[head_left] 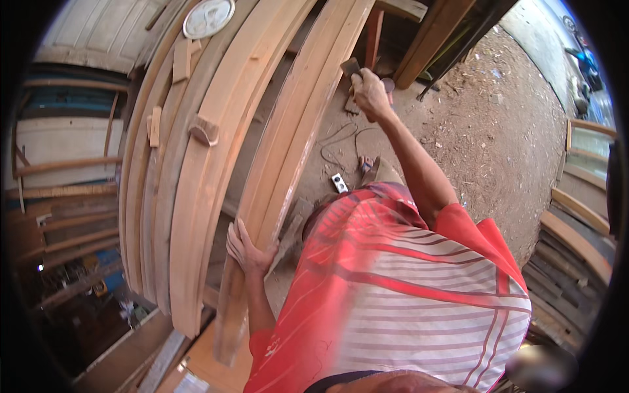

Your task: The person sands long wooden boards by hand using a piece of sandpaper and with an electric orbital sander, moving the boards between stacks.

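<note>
Bracing a long grooved timber (298,118), left grip (249,252) is wrapped over its near part, fingers spread on the left side w/ thumb at the right edge. Right grip (370,95) is clenched round a hand tool (351,66) by the timber's far right edge; flat dark end pokes out left, exact type can't tell, nor if it's touching the wood. Timber runs near-to-far just left of the person's red-&-white striped shirt (419,288), w/ a lengthwise step & pale, rough patches along its right edge.

Left of it, apart by a gap: a wide pale beam (219,144) w/ a short wood block (204,130) on top. More long timbers further left, carrying small wood pcs (181,60) & a round white lid-like disc (208,18) at the far end.

Dirt floor (485,131) on the right, scattered w/ chips. White socket strip (339,183) & dark cable (337,141) lie on the ground btwn timber & person. Blue motorbike (585,65) far right, partly blurred.
</note>
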Demonstrator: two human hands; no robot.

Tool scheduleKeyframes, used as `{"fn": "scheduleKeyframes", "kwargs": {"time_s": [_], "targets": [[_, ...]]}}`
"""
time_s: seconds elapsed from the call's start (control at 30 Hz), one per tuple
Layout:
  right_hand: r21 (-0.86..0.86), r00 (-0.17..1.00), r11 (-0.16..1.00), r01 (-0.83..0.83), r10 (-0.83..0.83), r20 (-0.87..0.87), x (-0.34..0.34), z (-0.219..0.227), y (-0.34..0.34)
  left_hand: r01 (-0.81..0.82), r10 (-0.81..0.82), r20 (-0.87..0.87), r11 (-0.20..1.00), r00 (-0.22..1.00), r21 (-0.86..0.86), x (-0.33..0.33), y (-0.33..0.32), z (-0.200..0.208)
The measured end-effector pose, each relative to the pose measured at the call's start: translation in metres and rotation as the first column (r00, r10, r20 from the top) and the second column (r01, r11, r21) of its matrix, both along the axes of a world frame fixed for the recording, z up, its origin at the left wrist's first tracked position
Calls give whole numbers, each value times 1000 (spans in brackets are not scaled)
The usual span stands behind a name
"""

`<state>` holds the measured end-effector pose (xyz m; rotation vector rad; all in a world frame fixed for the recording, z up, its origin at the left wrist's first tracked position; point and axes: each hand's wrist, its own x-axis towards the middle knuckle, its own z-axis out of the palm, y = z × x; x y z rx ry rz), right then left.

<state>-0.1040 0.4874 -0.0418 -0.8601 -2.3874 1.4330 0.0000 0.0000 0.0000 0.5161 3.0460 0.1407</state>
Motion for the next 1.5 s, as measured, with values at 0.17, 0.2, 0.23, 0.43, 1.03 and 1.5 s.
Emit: {"fn": "scheduleKeyframes", "kwargs": {"time_s": [0.17, 0.2, 0.23, 0.43, 1.03, 1.5], "targets": [[-49, 988, 991, -129, 132, 82, -21, 1, 10, -60, 60, 7, 998, 998, 19, 4, 9, 14], [-114, 987, 985, -129, 139, 77, -15, 5, 7, -74, 73, 22, 997, 997, 38, 9, 8, 11], [-100, 985, 986, -134, 143, 93, -12, 4, 6, -88, 87, 34, 995, 996, 52, 15, 9, 7], [205, 951, 931, -302, 277, 139, -17, 22, 10, -109, 135, -128, 976, 982, 189, 16, 14, 18], [45, 867, 871, -490, 492, -75, 143, 7, -272, -511, 486, 287, 427, 825, 746, 253, -53, -73], [89, 175, 167, -982, 980, 93, 186, 70, -306, -533, 509, 450, 19, 734, 846, 248, -32, -100]]}}
